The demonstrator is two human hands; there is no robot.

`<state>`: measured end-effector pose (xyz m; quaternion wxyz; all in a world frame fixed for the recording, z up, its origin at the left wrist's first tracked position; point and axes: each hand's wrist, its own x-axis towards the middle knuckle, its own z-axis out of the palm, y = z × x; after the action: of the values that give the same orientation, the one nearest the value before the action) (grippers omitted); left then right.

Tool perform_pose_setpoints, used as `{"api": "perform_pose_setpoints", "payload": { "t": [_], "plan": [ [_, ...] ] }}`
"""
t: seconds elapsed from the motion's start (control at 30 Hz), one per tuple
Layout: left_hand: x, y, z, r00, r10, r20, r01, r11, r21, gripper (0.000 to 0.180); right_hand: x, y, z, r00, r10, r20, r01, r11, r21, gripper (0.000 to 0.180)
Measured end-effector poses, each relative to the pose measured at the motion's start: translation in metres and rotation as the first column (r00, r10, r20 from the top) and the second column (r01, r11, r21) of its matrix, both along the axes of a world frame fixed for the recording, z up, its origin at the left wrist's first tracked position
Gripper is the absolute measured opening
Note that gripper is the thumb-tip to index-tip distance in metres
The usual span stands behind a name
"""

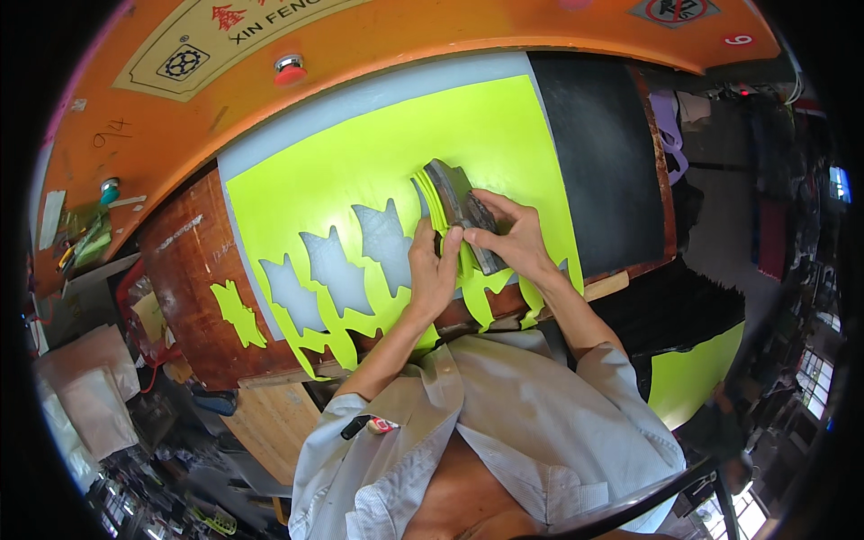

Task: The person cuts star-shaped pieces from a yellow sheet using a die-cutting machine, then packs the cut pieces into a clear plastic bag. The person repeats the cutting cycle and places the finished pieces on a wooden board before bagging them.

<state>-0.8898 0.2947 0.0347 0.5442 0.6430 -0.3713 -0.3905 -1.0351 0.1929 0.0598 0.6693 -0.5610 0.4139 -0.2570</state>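
Note:
Over the bright yellow-green sheet point(378, 135), both my hands are close together at a dark steel cutting die point(461, 202), which is tilted on its side. My right hand point(517, 238) grips the die from its right side, thumb and fingers bent around it. Several yellow-green cut pieces point(432, 202) stand in a thin stack against the die's left face. My left hand point(434, 270) is closed on the lower end of this stack, its thumb near my right thumb. Left of my hands, the sheet has several jagged-edged cut-out holes point(337, 270) showing the grey board beneath.
A loose yellow-green cut piece point(238, 313) lies on the brown tabletop point(193, 261) at the left. An orange machine beam point(387, 40) with a red button point(290, 70) spans the far side. A black board point(603, 162) lies at right, with a yellow-green sheet point(697, 369) below.

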Motion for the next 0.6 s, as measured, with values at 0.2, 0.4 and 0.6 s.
{"api": "perform_pose_setpoints", "payload": {
  "t": [0.2,0.4,0.6],
  "plan": [
    [-0.015,-0.003,0.017,0.999,0.039,0.002,-0.039,0.998,-0.055,0.028,-0.017,-0.014,-0.004,0.978,-0.162,0.132,0.122,0.955,0.272,0.058],
    [-0.026,-0.007,0.019,0.978,0.018,0.207,-0.060,0.979,0.196,0.026,-0.028,-0.015,-0.002,0.915,-0.362,-0.179,0.167,0.743,-0.648,0.062],
    [-0.001,0.032,0.027,0.908,0.360,0.214,-0.382,0.921,0.072,0.031,-0.020,-0.009,-0.026,0.791,-0.558,-0.251,0.021,0.435,-0.900,0.064]
  ]
}}
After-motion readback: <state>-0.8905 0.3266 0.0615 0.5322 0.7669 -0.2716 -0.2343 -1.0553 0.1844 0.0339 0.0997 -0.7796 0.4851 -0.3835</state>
